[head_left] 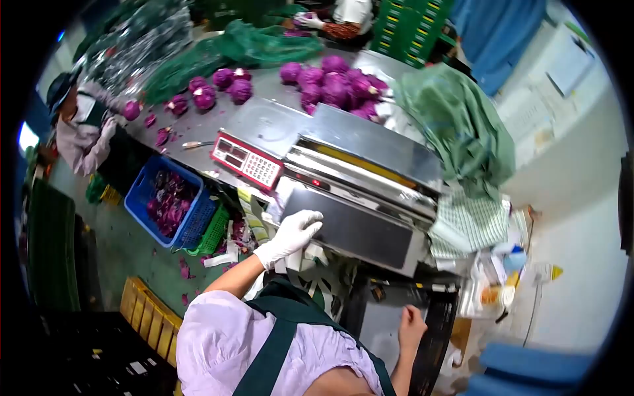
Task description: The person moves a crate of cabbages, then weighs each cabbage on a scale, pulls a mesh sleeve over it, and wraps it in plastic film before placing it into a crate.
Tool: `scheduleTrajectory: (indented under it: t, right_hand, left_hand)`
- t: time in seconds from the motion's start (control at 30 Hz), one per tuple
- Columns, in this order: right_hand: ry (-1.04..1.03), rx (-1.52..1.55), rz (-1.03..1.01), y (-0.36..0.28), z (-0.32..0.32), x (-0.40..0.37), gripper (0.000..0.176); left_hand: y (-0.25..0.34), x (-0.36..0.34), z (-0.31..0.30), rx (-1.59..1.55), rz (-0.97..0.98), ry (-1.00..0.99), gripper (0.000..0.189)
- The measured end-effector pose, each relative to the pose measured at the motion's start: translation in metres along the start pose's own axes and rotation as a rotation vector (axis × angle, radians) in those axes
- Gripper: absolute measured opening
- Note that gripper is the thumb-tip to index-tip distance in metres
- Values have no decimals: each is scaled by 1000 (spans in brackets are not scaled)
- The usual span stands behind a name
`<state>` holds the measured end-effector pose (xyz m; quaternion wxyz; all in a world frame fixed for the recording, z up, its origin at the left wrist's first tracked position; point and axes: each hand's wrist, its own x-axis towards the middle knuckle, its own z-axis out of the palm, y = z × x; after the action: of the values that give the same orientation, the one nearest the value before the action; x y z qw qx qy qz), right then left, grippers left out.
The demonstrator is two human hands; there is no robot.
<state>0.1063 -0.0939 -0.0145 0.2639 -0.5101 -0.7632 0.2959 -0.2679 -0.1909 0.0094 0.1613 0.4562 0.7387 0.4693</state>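
My left hand (290,236), in a white glove, is over the left edge of the wrapping machine's dark plate (350,228); its fingers are bent together, and whatever they hold, if anything, is hidden. Bare and curled, my right hand (412,325) hangs above a black crate (441,330) below the machine, with no object visible in it. A red-framed scale panel (247,160) stands left of the machine's metal rollers. Behind the machine, purple cabbages (335,89) lie piled on the metal table (264,86).
At the left, a person (82,125) in a dark hat stands by the table with a cabbage. Another person's gloved hand (310,21) is at the back. A blue basket (142,198) of purple leaves stands on the floor. Green cloth (456,119) hangs at the right.
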Motion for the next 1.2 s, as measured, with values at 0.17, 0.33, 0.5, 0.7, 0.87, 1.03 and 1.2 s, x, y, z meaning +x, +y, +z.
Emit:
scheduleTrajectory:
  t: [0.17,0.33,0.5,0.7,0.87,1.03,1.2]
  right_hand:
    - [-156,90,-582,-132,160,69,12]
    - [-337,239,-493,-196,252,96,17]
    - [-277,174,-460,-193,291,117,15]
    - [-342,214,-304,-197,289,121,13]
    - [-488,306,-235,-187,286,125,13]
    - [-755,313,-136,-196,262,147,15]
    - [-760,140,-226,-241,189,231,17]
  left_hand:
    - [-89,53,-112,-180,-195,357,25]
    - [-139,107,-213,-58,-256,520,32]
    - [-178,179,-222,-193,-358,306,37]
    - [-176,305,-196,-73,-206,59,58]
    - [-154,433,-125,238,184,-45,89]
    - [-110,521,-36,530,336,-241,116]
    - [-110,573,9,598,369,-274,112]
